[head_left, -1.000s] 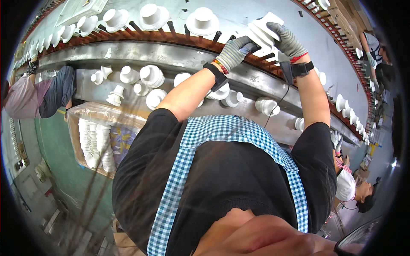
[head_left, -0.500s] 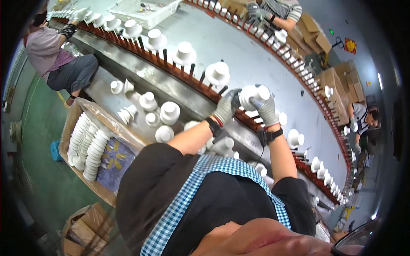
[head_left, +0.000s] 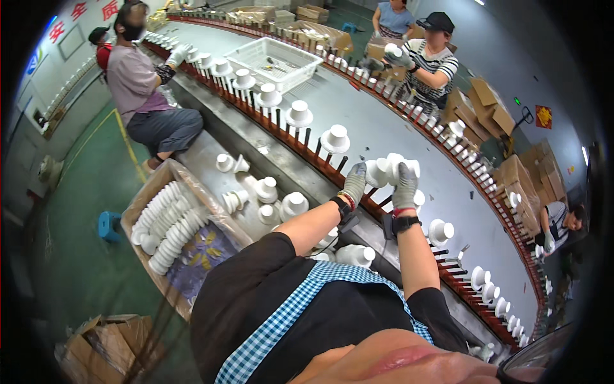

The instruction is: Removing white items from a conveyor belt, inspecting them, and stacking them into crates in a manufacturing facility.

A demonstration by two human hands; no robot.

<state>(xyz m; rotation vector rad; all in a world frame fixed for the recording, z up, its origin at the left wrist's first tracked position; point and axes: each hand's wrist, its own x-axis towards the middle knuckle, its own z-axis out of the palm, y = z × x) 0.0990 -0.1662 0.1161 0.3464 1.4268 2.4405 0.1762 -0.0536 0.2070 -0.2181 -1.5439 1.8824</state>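
Observation:
My gloved left hand has its fingers closed against the side of a white flanged cup-shaped piece above the near row of pegs. My gloved right hand grips a second such white piece, tilted and beside the first; the two seem to touch. Its fingers lie across the piece and hide part of it. Just below the right hand, another white piece shows partly. To the left, similar white pieces sit upright on the peg rail. Black wristbands circle both wrists.
Loose white pieces lie on the metal bench left of my arms. A lined carton holds stacked white rings. A white plastic basket stands on the grey table. Co-workers sit or stand left and across; a blue stool is on the floor.
The view has tilted up and shifted left, showing more of the far side and co-workers. Both hands remain at the rail; two white pieces now show side by side between them.

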